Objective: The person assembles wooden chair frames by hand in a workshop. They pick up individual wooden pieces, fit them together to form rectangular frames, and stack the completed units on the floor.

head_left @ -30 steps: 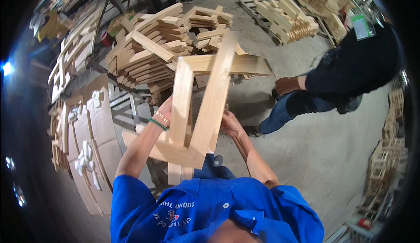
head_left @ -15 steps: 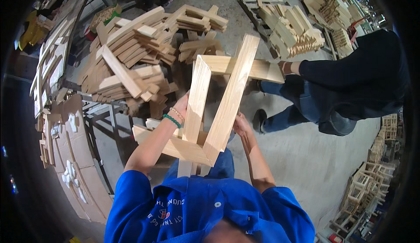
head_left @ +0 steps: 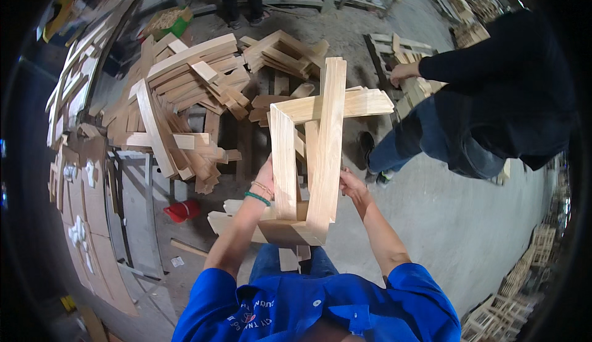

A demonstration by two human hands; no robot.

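Note:
In front of my body I carry a bundle of pale wooden L-shaped frame pieces (head_left: 327, 151), crossed over one another into a rough rectangle with mitred corners. My left hand (head_left: 266, 175) grips the left side, its fingers partly behind the wood; beaded bracelets circle that wrist. On the right side, my right hand (head_left: 351, 183) holds the bundle's outer edge, with some fingertips hidden. The lower ends of the bundle overlap my thighs.
Several wooden pieces lie in a heap (head_left: 185, 83) ahead on the left. A red bucket (head_left: 182, 211) stands on the floor. At right, a co-worker in dark clothes (head_left: 487, 95) reaches toward a pallet stack (head_left: 401, 49). Wooden frames (head_left: 512, 299) line the lower right.
The bundle now stands straighter in my hands. The co-worker's hand, earlier by the bundle's right end, is now apart from it near the pallet. My view has shifted, showing the red bucket.

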